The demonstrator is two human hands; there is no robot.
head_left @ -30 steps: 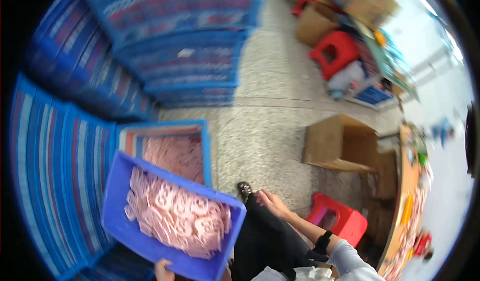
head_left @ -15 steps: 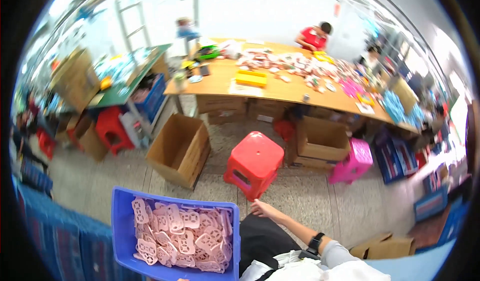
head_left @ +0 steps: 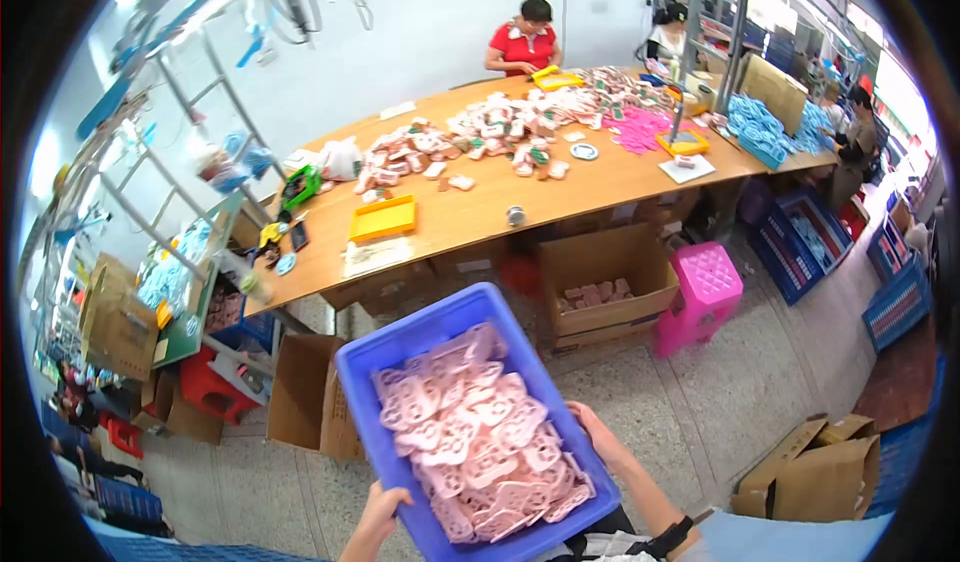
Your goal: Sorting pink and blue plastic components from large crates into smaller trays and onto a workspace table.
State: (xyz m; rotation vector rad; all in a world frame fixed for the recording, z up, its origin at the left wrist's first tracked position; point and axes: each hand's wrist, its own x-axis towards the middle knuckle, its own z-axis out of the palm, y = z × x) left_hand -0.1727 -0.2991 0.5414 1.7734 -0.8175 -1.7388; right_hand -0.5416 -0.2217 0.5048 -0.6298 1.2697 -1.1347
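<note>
A blue plastic tub (head_left: 362, 387) hangs tilted in front of me, above the floor. It is heaped with flat pale-pink plastic pieces (head_left: 480, 427), each pierced with cut-out holes. My left hand (head_left: 382, 507) grips the tub's left wall near its lower corner, thumb on the rim. On the opposite side my right hand (head_left: 598, 440) holds the right rim, its fingers partly hidden behind the wall.
Beyond the tub stands a long wooden table (head_left: 470, 217) with piled pink pieces and a yellow tray (head_left: 383, 219). An open carton (head_left: 608, 274), a pink stool (head_left: 703, 292) and another carton (head_left: 305, 392) stand along its near side. A person in red (head_left: 523, 42) sits behind it.
The tub has moved from the lower left to the middle and turned. My right hand has left the red stool's side and taken hold of the rim. My view has swung right.
</note>
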